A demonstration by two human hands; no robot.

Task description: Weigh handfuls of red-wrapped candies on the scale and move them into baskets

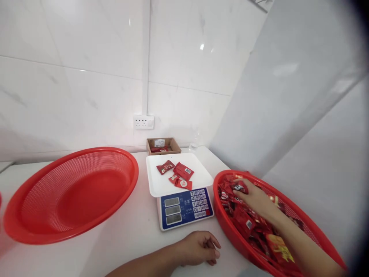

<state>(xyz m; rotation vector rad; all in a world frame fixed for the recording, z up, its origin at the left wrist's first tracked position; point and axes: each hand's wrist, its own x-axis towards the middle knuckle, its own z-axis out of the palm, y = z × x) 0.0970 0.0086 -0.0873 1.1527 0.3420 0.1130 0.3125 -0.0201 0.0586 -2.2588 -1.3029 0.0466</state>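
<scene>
White tiles with faint grey veining covered the back wall [86,38], their glossy faces divided by thin seams that sloped gently down to the right. A narrow white strip [145,57] ran down the wall from the top of the view to a white socket plate [143,122], mounted low, just above the worktop [134,232]. The worktop was white and smooth, its far edge along the foot of the tiles. To the right rose a plain, pale grey surface [288,96], crossed by a slanting, darker band. The light was bright and cool; small glints [201,47] shone on the tiles, and softer sheens lay across the grey.
</scene>
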